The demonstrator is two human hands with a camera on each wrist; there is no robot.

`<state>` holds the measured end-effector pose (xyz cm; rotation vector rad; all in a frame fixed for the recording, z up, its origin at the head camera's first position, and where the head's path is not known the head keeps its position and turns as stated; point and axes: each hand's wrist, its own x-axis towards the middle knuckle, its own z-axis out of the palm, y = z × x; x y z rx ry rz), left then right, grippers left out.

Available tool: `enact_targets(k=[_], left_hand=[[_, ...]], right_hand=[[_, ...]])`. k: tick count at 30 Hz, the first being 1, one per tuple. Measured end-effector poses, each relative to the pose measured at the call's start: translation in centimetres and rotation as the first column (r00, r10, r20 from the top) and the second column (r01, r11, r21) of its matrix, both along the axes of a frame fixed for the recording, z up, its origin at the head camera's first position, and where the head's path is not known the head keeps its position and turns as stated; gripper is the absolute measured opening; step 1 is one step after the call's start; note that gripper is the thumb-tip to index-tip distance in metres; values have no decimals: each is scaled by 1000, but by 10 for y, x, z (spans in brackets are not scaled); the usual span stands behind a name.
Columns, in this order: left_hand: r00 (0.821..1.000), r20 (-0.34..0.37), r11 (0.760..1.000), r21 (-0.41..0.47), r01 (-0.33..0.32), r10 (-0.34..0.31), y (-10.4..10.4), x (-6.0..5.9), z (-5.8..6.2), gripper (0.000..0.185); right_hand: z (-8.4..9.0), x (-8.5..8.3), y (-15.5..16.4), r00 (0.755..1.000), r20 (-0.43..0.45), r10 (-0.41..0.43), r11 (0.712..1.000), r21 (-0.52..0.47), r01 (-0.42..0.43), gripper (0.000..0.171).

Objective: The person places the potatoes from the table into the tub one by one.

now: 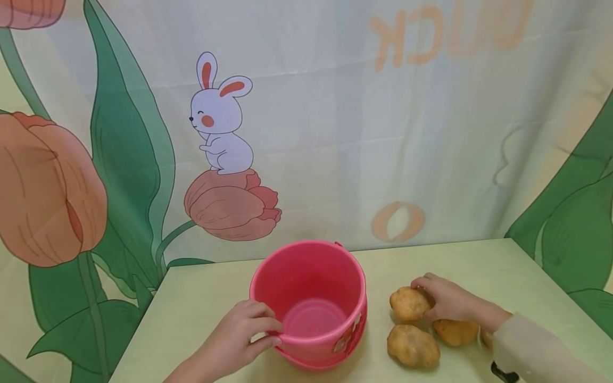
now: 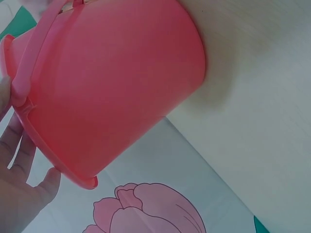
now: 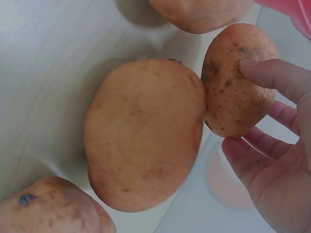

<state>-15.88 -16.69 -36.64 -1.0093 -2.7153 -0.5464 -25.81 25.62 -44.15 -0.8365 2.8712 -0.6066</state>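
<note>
Head view: right hand pinching 1 brown oval potato, right of the round pink plastic bucket; left hand grips bucket's rim. Spud's probably firm, hefty-ish, so grab its middle.

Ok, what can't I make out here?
Head: most of the rightmost potato, behind the right sleeve.
Head: details of the sticker on the bucket, too small.
Left wrist: the bucket's inside, hidden by its wall.
Right wrist: part of the lower-left potato, cut off by the frame's edges.
</note>
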Motion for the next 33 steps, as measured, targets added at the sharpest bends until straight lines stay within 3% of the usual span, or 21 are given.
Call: enact_targets(k=[14,21,28,33], left_hand=[[1000,7,1000,15,-14,13,-1,1,-1,16],[999,43,1000,-3,-23,23,0,1,1,16],[1000,-6,1000,-1,6,-6,-1,0,1,15],[999,-34,1000,8,29,-29,0,0,0,15]], right_hand=[[21,5,-1,1000,-21,15,1000,6,-15,52],[36,3,-3,998,-58,6,1000,24,-5,52],[47,-2,-3,990,-129,49,998,37,-45,52],[54,-2,-6,991,-120,52,998,47,-46,52]])
